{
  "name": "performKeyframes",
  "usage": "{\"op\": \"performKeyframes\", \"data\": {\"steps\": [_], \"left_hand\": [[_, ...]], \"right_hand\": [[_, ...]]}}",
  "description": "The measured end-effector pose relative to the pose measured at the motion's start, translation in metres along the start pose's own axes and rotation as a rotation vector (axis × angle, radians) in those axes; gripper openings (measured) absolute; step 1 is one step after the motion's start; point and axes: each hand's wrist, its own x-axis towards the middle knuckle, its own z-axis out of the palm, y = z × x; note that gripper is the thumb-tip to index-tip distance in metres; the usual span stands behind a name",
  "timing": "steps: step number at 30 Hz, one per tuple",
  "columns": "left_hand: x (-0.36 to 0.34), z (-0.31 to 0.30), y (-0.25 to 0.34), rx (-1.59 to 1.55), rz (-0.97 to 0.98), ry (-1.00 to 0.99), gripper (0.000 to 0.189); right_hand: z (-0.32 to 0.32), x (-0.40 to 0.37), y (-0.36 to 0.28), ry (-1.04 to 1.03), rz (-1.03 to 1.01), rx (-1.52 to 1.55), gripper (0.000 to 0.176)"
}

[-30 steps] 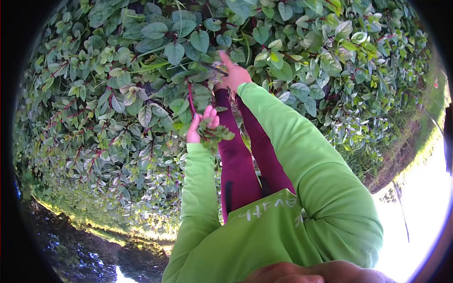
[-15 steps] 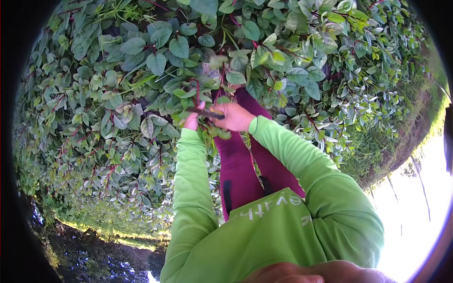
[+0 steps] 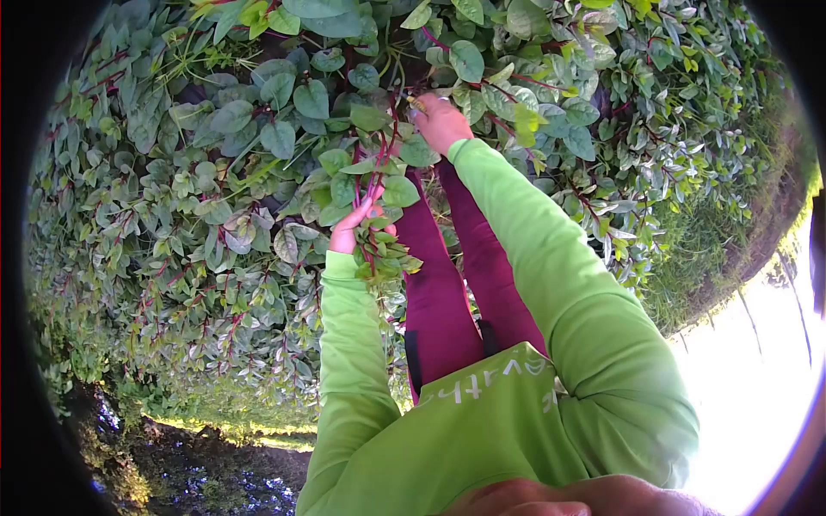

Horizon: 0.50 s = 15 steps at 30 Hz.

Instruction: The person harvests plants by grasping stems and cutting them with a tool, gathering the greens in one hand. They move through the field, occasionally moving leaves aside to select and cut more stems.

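Note:
In my left hand [image 3: 351, 225] is a small bunch of Malabar spinach stems [image 3: 379, 245], with red stalks and green leaves hanging below the fingers. Farther forward, my right hand [image 3: 442, 123] is closed among the plants, close to the base of some upright red stems [image 3: 393, 129]. It holds a knife, of which only a bit of the yellow-marked handle [image 3: 418, 105] shows; the blade is hidden by leaves and fingers.
Dense Malabar spinach plants [image 3: 215, 172] spread all around. My maroon-clad legs [image 3: 443, 301] stand among the foliage below my hands. Grass [image 3: 688, 258] and a bare soil edge [image 3: 757, 219] lie to the right.
My right hand has moved forward, away from my left hand, taking the knife into the plants. The left hand still holds its stems, now seen more clearly.

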Motion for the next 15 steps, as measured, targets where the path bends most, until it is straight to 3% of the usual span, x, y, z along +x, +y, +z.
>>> {"op": "performKeyframes", "data": {"steps": [4,6,7,8,9,11,12,15], "left_hand": [[-0.009,-0.012,0.024,-0.168,-0.013,0.047,0.033],[-0.015,-0.027,0.029,-0.134,-0.022,0.078,0.032],[-0.024,-0.027,0.035,-0.116,0.011,0.032,0.029],[-0.031,-0.028,0.04,-0.098,0.044,-0.016,0.032],[-0.039,-0.031,0.042,-0.095,0.043,-0.019,0.032],[-0.047,-0.033,0.037,-0.154,0.055,-0.088,0.038],[-0.05,-0.026,0.035,-0.327,0.0,-0.257,0.04],[-0.043,-0.03,0.008,-0.466,-0.07,-0.398,0.04]], "right_hand": [[0.025,0.003,0.043,-0.184,-0.053,-0.171,0.039],[0.023,0.001,0.071,-0.192,0.019,-0.277,0.036],[0.016,0.005,0.091,-0.322,0.228,-0.312,0.038],[-0.002,-0.006,0.098,-0.323,0.155,-0.387,0.038],[-0.022,-0.015,0.093,-0.342,0.196,-0.307,0.032],[-0.053,-0.042,0.068,-0.395,-0.01,-0.224,0.03],[-0.064,-0.057,0.052,-0.36,-0.085,-0.169,0.029],[-0.082,-0.064,0.0,-0.214,-0.171,-0.086,0.029]]}}
